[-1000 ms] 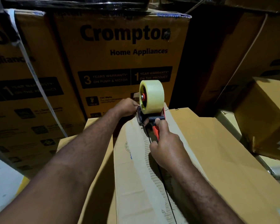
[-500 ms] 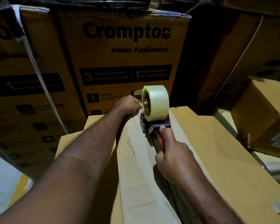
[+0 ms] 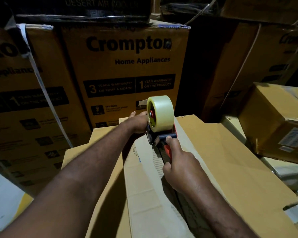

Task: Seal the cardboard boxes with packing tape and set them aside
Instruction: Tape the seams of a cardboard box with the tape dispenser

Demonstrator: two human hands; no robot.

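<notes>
Cardboard box (image 3: 213,160), long and plain brown, lies lengthwise in the middle foreground with its top flaps folded shut; the flap seam runs away from the viewer under the tape dispenser (image 3: 162,140). Along the seam a strip of the paper facing is torn away, baring the corrugated ribs.

Right hand (image 3: 181,167): wrapped round the dispenser's red handle, thumb laid forward on the dark bar behind the roll of clear tape (image 3: 162,112). The dispenser sits near the far end of the box top.

Left hand (image 3: 138,123): rests at the far edge of the box, just beside the dispenser's front. Its fingers are hidden by the dispenser, so whether they pinch the tape end or only press the flap cannot be told.

Background: printed yellow cartons (image 3: 127,66) stacked behind, one crossed by a white strap (image 3: 41,86); a smaller labelled box (image 3: 273,121) stands at the right.

Handling, as judged: the corrugated panels look stiff along their length but likely to give at the seam, so pressure there is best kept light and even. Weight cannot be read. To set the box aside, hold is best taken at opposite long edges or under the corners, not by the flaps, and clear of the fresh tape, which is slick.
</notes>
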